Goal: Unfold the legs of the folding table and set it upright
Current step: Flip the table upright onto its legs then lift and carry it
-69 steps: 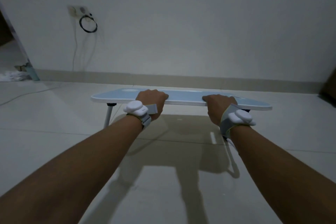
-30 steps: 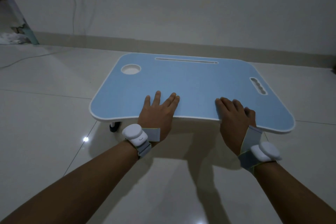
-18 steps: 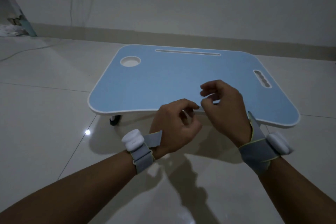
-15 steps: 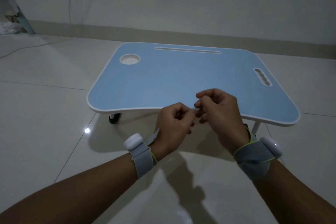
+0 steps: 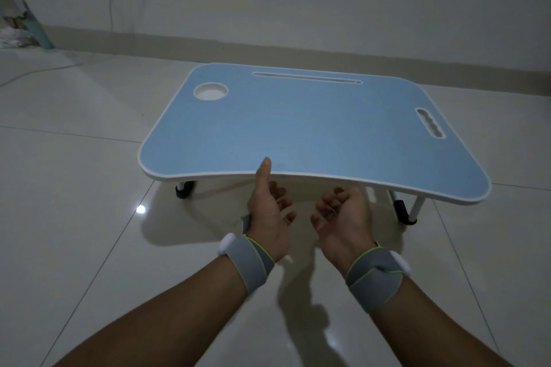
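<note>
Folding desk (image 5: 313,128) upright on tiled floor (image 5: 74,188), bare tile all round. My left hand (image 5: 269,214) just before desk's near edge: fingers loosely spread, thumb overlapping the rim. Right hand (image 5: 343,214) beside it, fingers curled, empty.

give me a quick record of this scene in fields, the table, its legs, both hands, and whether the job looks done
table: blue folding table, top facing up, standing on the tiled floor
legs: unfolded; left leg and right leg visible under the near edge
left hand: open, empty, thumb raised by the near edge
right hand: open, empty, off the table
task state: looks done
</note>
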Motion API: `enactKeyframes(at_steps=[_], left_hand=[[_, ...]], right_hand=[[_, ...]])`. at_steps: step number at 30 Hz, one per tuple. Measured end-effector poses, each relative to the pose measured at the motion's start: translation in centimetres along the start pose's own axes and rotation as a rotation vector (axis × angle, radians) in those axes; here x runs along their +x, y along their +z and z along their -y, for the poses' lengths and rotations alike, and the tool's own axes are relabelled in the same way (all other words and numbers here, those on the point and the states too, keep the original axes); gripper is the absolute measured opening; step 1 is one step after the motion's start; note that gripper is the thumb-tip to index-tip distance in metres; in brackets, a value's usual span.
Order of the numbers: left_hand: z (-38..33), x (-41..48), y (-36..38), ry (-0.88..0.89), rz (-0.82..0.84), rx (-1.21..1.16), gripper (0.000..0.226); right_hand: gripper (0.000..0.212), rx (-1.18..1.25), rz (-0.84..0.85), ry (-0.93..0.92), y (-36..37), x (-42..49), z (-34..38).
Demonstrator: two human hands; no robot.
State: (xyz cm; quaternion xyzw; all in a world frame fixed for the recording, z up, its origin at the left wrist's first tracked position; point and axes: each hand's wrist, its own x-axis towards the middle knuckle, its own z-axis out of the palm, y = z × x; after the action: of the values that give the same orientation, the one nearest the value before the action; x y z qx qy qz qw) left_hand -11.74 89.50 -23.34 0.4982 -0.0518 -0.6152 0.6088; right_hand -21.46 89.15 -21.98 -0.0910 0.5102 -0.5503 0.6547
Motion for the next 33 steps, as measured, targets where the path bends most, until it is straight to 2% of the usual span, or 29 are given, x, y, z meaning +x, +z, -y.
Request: enactKeyframes(at_steps=[3,6,8,13,18,24,33], left_hand=[[-0.9,0.8,-0.5,0.012,-0.003,-0.105,0.066],[-2.1,1.4,-0.5,0.007,0.036,-0.259,0.075],[-3.0,1.7,-0.3,-0.002,0.072,-0.396,0.072],[-5.3,2.2,-0.2,0.056,0.19,-0.614,0.048],[-5.8,2.3,0.5,0.055,0.2,-0.674,0.03],[-5.7,2.9,1.2,0.071,0.177,-0.653,0.01],[-7.9,4.9,3.5,0.188,0.233,-0.667,0.023]], right_hand=[[0.015,0.17,-0.017,-0.042,-0.6,1.1,0.8],[0.014,0.324,0.043,-0.105,-0.5,1.7,1.9],[0.011,0.4,0.113,-0.139,-0.3,2.1,2.6],[0.032,0.516,0.145,-0.166,0.0,3.2,3.5],[0.039,0.499,0.154,-0.114,-0.2,4.1,4.2],[0.029,0.449,0.245,-0.053,-0.1,4.8,4.9],[0.023,0.414,0.359,-0.112,1.5,6.2,7.2]])
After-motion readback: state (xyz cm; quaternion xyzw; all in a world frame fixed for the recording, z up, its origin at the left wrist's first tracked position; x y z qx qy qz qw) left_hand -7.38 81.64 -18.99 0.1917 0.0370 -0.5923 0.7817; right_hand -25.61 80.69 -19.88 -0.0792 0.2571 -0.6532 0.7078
